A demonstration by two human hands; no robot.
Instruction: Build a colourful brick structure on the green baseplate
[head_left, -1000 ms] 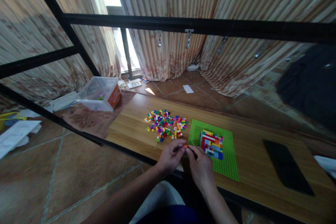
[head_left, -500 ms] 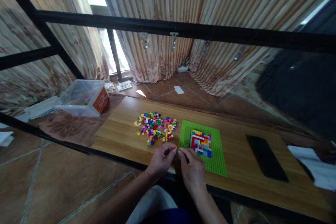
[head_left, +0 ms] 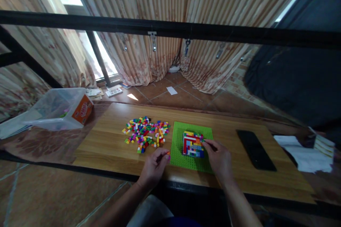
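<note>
Since the earlier frame the hands have been separated: the right hand (head_left: 220, 158) has been carried from the near bench edge out to the right side of the brick panel (head_left: 193, 144), while the left hand (head_left: 154, 165) has been kept near the left edge of the green baseplate (head_left: 178, 149).

The right fingers (head_left: 209, 144) are nearly closed in a pinch at the panel's right edge; whether a brick is held cannot be told. The left fingers (head_left: 163, 155) are curled closed on a small orange brick (head_left: 168, 153).

The bricks are judged light, rigid, smooth and easily dropped; a fingertip pinch across opposite side faces is indicated.

The loose brick pile (head_left: 145, 133) lies left of the baseplate on the bench (head_left: 112, 142). A black phone (head_left: 255, 149) lies to the right, and a clear plastic box (head_left: 57, 108) at the far left.
</note>
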